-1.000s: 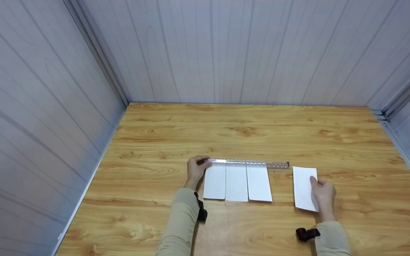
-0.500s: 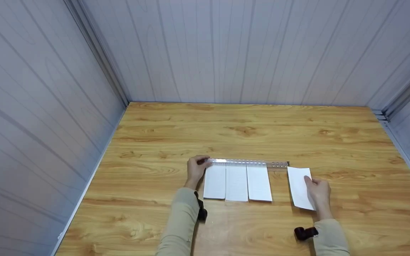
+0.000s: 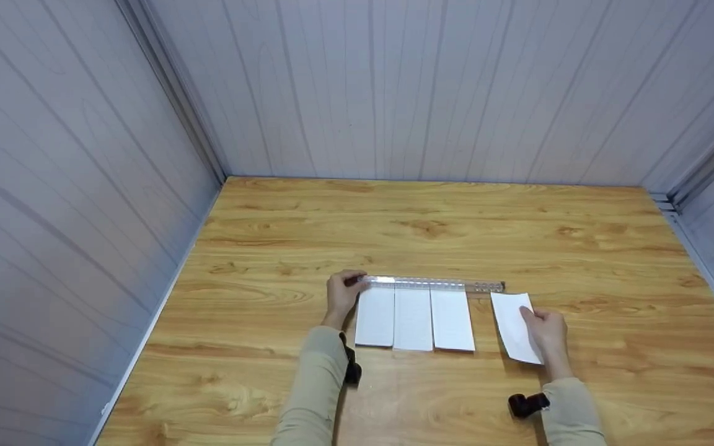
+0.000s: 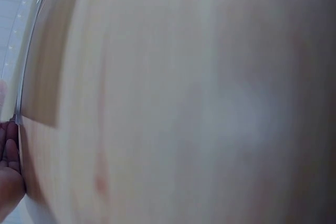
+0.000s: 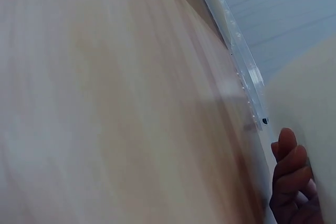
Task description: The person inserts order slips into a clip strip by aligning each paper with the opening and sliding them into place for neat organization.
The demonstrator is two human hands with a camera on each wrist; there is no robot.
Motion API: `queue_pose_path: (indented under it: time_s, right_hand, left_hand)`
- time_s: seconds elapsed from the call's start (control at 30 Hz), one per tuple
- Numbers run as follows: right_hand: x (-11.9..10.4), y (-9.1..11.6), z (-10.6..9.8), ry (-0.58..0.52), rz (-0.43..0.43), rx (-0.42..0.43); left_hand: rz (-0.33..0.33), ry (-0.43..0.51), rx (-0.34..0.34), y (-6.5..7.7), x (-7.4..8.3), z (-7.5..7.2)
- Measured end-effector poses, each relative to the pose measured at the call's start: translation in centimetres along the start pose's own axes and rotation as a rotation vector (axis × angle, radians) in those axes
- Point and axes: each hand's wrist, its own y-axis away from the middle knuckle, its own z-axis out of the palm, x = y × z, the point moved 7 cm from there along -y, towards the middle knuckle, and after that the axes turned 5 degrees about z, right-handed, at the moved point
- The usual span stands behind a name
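Observation:
My left hand [image 3: 341,297] pinches the left end of a clear plastic ruler [image 3: 484,287] at the middle of the table. Side by side below the ruler are three white paper pieces, the left one [image 3: 375,316], the middle one [image 3: 413,319] and the right one [image 3: 452,319]; their top edges meet the ruler. My right hand [image 3: 548,334] grips another white paper piece [image 3: 512,325] by its right side, thumb on top. That paper tilts and bends slightly, just right of the row and near the ruler's right end. Curled fingers [image 5: 290,169] show behind it in the right wrist view.
The wood-grain table [image 3: 431,229] reaches back to a pale panelled wall [image 3: 394,93]. Another panelled wall [image 3: 72,204] bounds the left side. Dark wrist devices sit on the left wrist [image 3: 351,368] and right wrist [image 3: 527,406].
My right hand has carried its paper leftward, closer to the row, and the paper has tilted more. The left hand, ruler and three papers have stayed in place.

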Motion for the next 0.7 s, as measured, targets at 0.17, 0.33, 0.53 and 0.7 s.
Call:
queue_pose_path:
  time_s: [0.17,0.33,0.53,0.7]
  right_hand:
    - [-0.3,0.0,0.5,-0.023,0.001,-0.022]
    - [-0.6,0.0,0.9,0.019,0.001,-0.062]
    - [-0.8,-0.2,1.4,0.044,0.021,-0.098]
    - [-1.0,-0.4,1.7,0.054,0.031,-0.118]
  left_hand:
    - [0.022,0.006,0.008,0.2,1.4,-0.2]
    - [0.047,0.055,0.021,0.6,3.5,-0.3]
    - [0.038,-0.033,0.014,0.1,1.0,-0.2]
    - [0.018,-0.020,0.014,0.0,0.0,-0.1]
